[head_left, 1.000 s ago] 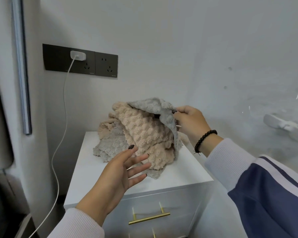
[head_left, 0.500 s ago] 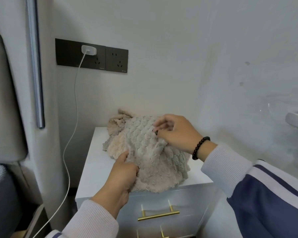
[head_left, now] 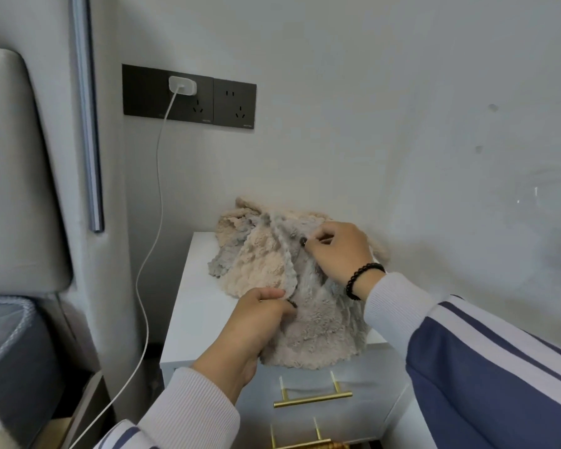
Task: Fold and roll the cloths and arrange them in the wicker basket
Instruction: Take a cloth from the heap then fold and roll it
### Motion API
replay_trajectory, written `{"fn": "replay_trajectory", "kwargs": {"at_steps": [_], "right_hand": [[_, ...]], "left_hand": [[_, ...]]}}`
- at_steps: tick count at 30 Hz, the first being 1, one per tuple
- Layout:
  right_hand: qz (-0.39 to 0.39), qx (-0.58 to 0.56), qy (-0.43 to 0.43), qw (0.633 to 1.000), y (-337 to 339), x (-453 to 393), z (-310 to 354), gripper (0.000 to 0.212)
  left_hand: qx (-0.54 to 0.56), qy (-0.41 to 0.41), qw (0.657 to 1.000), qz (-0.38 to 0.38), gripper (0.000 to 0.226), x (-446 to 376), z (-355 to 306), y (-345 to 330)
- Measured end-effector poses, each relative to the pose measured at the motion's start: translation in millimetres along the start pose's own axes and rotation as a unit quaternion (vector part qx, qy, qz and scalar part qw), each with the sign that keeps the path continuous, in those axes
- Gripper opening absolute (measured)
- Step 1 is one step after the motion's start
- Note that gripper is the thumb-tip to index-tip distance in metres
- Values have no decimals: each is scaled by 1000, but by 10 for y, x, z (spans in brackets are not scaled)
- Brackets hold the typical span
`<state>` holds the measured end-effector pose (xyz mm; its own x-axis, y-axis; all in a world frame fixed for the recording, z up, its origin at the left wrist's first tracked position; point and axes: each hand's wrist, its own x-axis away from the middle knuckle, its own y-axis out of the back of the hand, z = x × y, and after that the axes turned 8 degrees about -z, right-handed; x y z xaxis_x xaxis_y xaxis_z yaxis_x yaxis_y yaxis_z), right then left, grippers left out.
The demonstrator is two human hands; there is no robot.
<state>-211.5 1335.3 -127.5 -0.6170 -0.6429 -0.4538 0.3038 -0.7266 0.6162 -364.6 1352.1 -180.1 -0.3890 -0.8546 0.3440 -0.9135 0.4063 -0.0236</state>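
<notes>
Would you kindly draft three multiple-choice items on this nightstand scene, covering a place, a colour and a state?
1. Where does the pile of cloths lie?
A. on the white nightstand
B. in a drawer
C. on the floor

2. What colour are the drawer handles?
A. black
B. gold
C. red

3. What is the left hand doing?
A. hanging idle
B. pulling a handle
C. pinching a cloth edge

Answers: 1 A, the cloths rest on the nightstand's top; 2 B, the bars are brass-gold; 3 C, its fingers pinch the cloth, as the right hand does too.
</notes>
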Motion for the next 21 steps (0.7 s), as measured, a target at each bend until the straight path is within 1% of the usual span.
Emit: {"fn": "replay_trajectory", "kwargs": {"at_steps": [2,6,9,10,11,12,14,15,17,19,20,21], "right_hand": [[-49,-55,7,997,113,32,0,16],[-115,-130,-4,985,329,26,-16,15],[-185,-177,-24,966,516,33,-20,20],[-194,-186,-35,963,569,38,-24,20],[-185,-196,-51,962,612,47,-40,20],[-156,-201,-72,964,650,65,-62,19],[-45,-193,-102,975,662,126,-92,21],[21,-186,-100,977,647,167,-112,22],[138,-140,-60,979,587,260,-131,23],[221,-80,-16,972,526,352,-127,21],[248,-66,1,967,500,387,-106,21],[258,-66,12,964,482,410,-92,21]], "left_hand": [[-3,5,1000,0,44,-9,12,-8],[5,15,1000,16,76,32,22,-22],[18,17,1000,18,78,49,27,-64],[31,17,999,19,78,50,23,-74],[48,20,998,24,72,70,8,-87],[67,24,997,30,62,85,-4,-103],[138,57,988,48,42,104,-37,-109],[185,82,978,57,44,99,-45,-110],[242,105,962,75,49,60,-52,-84],[234,92,963,96,42,58,-64,-81],[209,81,970,99,33,65,-61,-86],[173,67,979,90,22,77,-56,-97]]}}
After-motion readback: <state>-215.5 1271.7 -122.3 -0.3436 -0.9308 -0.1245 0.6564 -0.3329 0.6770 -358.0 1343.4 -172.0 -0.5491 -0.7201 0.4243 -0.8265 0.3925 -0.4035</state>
